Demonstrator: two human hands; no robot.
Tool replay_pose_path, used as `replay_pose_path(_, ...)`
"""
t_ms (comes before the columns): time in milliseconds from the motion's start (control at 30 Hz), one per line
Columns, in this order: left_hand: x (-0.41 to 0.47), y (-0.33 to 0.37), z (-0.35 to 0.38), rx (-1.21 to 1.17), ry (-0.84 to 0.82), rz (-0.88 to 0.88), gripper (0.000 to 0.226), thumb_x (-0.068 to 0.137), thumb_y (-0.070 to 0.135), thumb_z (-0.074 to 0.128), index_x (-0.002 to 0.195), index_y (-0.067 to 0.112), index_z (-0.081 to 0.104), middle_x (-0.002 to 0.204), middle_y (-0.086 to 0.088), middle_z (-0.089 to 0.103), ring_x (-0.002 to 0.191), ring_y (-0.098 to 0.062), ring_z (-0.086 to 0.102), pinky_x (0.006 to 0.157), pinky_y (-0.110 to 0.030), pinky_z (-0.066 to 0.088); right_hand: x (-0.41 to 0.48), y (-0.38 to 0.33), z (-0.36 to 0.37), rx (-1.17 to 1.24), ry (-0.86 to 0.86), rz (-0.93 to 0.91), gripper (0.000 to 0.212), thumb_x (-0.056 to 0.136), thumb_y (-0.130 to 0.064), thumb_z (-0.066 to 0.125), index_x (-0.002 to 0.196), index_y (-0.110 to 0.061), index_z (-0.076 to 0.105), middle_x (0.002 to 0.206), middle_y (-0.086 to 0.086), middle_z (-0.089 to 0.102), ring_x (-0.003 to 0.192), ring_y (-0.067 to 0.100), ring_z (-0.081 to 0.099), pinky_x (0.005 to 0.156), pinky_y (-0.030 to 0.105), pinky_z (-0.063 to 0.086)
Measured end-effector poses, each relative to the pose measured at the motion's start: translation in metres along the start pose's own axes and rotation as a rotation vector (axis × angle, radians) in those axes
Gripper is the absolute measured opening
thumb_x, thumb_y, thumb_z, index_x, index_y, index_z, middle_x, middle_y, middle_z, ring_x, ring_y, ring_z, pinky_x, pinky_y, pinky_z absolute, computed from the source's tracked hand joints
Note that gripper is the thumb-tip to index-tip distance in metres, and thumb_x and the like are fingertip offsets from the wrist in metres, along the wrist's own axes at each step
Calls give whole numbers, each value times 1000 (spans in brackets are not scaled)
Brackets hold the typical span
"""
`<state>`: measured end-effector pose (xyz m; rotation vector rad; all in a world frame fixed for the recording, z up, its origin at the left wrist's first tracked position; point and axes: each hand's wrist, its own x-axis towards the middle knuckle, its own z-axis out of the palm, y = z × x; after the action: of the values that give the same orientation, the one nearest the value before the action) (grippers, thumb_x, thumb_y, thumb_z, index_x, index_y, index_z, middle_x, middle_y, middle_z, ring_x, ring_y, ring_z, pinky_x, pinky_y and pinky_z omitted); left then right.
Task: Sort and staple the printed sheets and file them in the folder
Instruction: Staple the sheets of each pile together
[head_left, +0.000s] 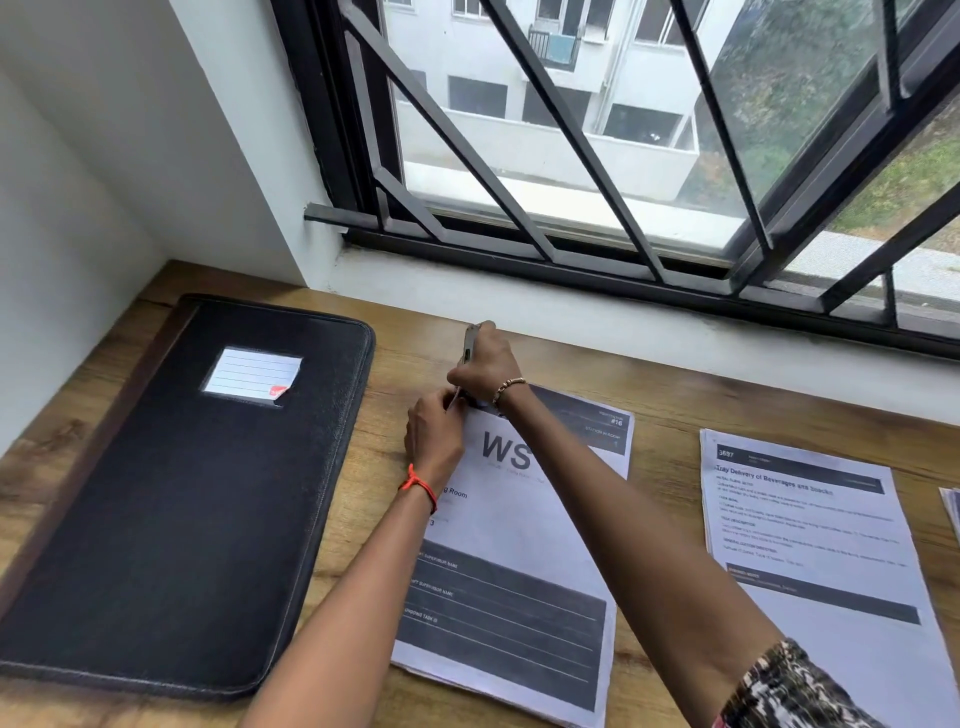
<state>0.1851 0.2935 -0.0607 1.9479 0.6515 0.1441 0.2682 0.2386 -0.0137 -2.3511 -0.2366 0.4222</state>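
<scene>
A stack of printed sheets headed "WS" (524, 525) lies in the middle of the wooden desk (670, 395). My right hand (488, 366) grips a slim stapler (470, 343) at the stack's top left corner. My left hand (434, 439) pinches that same corner beside the stapler's jaw. A closed black folder (171, 499) with a lined label window lies flat to the left. A second set of sheets (810, 535), headed "Tray Delivery of Beverages and Snacks", lies to the right.
The edge of another paper pile (951, 506) shows at the far right. A white wall stands on the left. A barred window (597, 156) and its sill run along the back of the desk.
</scene>
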Motion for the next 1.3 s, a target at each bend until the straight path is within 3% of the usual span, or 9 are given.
replay_pose_path(167,-1,1,-6,-62,-39,26,34,94,19,52,60,16,55,58,-6,52,59,-14,39,53,-30,26,1,0,-6,46,-51,15,25,76,-7,65,93,-3,47,86,9,47,78,20,44,52,27,32)
replay_pose_path(267,-3,-2,-11,-196,-110,8,15,93,16,55,101,11,68,88,1,67,80,-10,58,64,-20,43,7,4,-13,206,-46,72,15,76,-4,64,73,-9,51,74,6,53,70,18,50,55,24,38)
replay_pose_path(333,-4,-5,-14,-273,-139,-27,25,93,14,57,117,11,61,101,-1,67,92,-13,62,77,-22,49,14,10,-12,355,2,140,21,74,0,63,61,-12,51,70,8,59,70,21,58,62,28,46)
replay_pose_path(467,-6,-5,-16,-363,-187,-33,16,93,12,55,103,17,65,94,-2,70,85,-16,65,75,-27,53,25,21,-11,628,104,258,17,72,3,61,68,-12,54,98,26,67,80,31,66,73,44,55)
replay_pose_path(633,-4,-4,-14,-430,-180,-108,11,92,15,57,93,17,68,87,0,71,76,-11,66,71,-24,54,24,28,-22,835,210,319,26,76,12,53,66,-12,49,74,11,56,70,22,56,78,43,52)
replay_pose_path(767,0,-2,-10,-388,-113,-146,12,91,14,60,94,12,71,77,5,69,66,-4,61,61,-17,48,14,32,-33,1053,219,361,31,81,17,46,65,-9,42,63,7,43,31,2,41,41,15,42)
replay_pose_path(833,2,-2,-8,-365,-98,-162,13,90,14,61,93,9,72,77,3,69,67,-8,60,63,-21,48,7,33,-39,1133,228,384,29,83,17,44,68,-7,42,65,8,44,26,0,38,37,14,40)
replay_pose_path(1167,-15,4,-3,-266,19,-195,20,83,13,65,63,13,61,66,-5,55,62,-16,46,58,-24,37,-37,46,-64,1360,276,369,32,81,22,42,67,-6,42,66,8,41,30,4,42,38,16,44)
replay_pose_path(1300,-28,5,-6,-293,34,-173,24,84,9,65,62,8,55,58,-1,41,51,-11,31,37,-15,22,-54,51,-70,1341,240,314,32,82,23,42,69,-6,41,69,7,41,54,16,45,41,20,49)
